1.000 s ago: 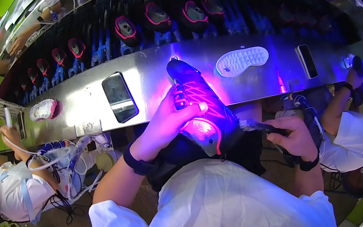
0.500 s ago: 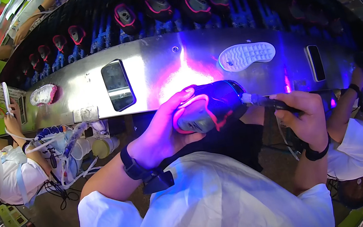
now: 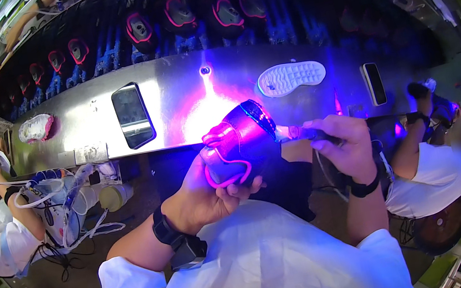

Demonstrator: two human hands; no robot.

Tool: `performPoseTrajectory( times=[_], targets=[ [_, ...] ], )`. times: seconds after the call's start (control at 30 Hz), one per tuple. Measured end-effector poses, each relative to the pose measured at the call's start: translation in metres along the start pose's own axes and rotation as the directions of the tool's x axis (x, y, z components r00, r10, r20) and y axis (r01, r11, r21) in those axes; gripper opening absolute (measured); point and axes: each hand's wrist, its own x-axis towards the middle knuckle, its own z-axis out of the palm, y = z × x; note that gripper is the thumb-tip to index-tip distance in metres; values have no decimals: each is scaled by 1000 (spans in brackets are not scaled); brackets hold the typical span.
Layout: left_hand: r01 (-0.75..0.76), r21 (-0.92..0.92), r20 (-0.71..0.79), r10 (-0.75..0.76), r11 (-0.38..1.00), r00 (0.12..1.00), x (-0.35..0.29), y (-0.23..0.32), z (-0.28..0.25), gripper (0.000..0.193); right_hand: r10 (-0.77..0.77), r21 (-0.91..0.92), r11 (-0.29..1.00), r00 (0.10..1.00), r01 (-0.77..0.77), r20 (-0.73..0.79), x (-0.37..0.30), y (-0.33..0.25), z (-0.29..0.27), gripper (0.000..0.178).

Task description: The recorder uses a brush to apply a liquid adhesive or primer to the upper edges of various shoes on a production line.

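In my left hand (image 3: 203, 197) is a dark shoe upper (image 3: 239, 150) with pink trim, my fingers wrapped round its near end. A blue glowing line runs along the edge of its far right end. My right hand (image 3: 346, 145) grips a dark-handled brush (image 3: 291, 132), and its pale tip meets that edge or sits very close to it. Both hands are just in front of the metal bench (image 3: 81, 99), by a bright pink-violet patch of light. Beyond them on the bench lies a white shoe sole (image 3: 293, 77), tread up.
A phone (image 3: 133, 116) lies left of the light, another phone (image 3: 375, 84) at the right. A white-and-pink sole (image 3: 36, 128) is farther left. Several pink-trimmed uppers (image 3: 180, 16) stand on the dark rack behind. Co-workers sit either side; white tubes (image 3: 97, 229) hang at left.
The shoe upper has been turned in my left hand, so its edged end points up and right. My right hand keeps the brush at that edge. The whole view has shifted slightly.
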Motion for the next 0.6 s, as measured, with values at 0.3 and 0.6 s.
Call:
performPoseTrajectory(
  times=[0.3, 0.6],
  targets=[
    [-38, 276, 204, -20, 961, 979, 3, -1, 13, 66, -36, 100, 994, 996, 44, -80, -32, 47, 46, 37],
    [-406, 913, 277, 667, 42, 692, -12, 45, 93, 60, 94, 149, 986, 986, -73, -139, 7, 36, 75, 33]
  ],
)
